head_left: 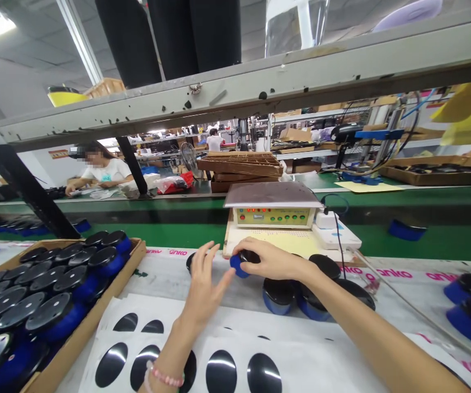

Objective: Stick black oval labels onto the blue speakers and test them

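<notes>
My right hand [262, 259] grips a round blue piece with a glossy black top [240, 267], holding it over the bench before the electronic box. My left hand [205, 284] is open beside it, fingers spread and nothing in them. Just behind the left fingers, another dark round piece [189, 263] is partly hidden. Several more blue pieces with black tops [280, 292] stand by my right forearm, which covers part of them. Beneath my left wrist lie white sheets [194, 341] bearing rows of shiny black ovals [221, 371].
A cardboard tray [127, 273] at left holds many such pieces. The electronic box [274, 210] with lit red indicators stands ahead, beside a white adapter [336, 232] and cable. Behind runs a green conveyor [178, 221] carrying pieces. A shelf beam [235, 82] crosses overhead. A co-worker [106, 169] sits beyond.
</notes>
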Tool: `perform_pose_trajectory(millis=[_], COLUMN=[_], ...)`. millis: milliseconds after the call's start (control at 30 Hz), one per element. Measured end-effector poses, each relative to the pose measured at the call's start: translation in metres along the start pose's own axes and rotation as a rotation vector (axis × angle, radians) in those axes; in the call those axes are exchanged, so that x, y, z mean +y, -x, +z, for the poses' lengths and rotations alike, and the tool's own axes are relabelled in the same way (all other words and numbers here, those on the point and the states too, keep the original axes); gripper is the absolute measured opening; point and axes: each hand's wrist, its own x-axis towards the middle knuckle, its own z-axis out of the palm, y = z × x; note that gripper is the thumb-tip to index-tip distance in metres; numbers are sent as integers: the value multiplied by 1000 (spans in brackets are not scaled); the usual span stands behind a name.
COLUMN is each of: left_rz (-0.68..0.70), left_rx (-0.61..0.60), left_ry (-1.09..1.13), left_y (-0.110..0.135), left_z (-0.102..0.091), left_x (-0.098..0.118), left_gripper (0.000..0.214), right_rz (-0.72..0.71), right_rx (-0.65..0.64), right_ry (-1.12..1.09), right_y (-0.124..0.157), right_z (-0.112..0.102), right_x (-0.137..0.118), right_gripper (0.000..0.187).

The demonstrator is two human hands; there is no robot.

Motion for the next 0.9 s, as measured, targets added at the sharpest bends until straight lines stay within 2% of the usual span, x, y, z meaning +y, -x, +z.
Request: perform_pose_trajectory(millis=[133, 267, 467, 567, 667, 767, 833, 900], left_rz=[93, 84, 121, 137, 139, 61, -49, -141], left_rx=[-82, -26, 46, 34, -27, -66, -65, -89], left_ry=[134, 175, 182, 166, 129, 40, -39, -94], left_y=[5, 7, 9, 9, 4, -3, -7, -10], left_z=[1, 3, 4, 3, -1, -7, -10, -12], left_x=[13, 14, 10, 12, 10, -4, -19, -34], left_gripper=[80, 82, 77, 72, 80, 89, 81, 68], right_rz=[-37, 4, 69, 83, 109, 168, 206, 218], right_rx=[56, 138, 245, 272, 281, 295, 281, 214], right_ry=[-178, -288, -318, -283, -205, -71, 19, 90], right_y=[-2, -4, -8, -8, -7, -7, -9, -16], right_z=[8, 21, 31, 33, 32, 29, 30, 35], right_x=[-15, -22, -24, -27, -26, -18, -12, -10], right_gripper=[36, 27, 25, 23, 21, 25, 31, 32])
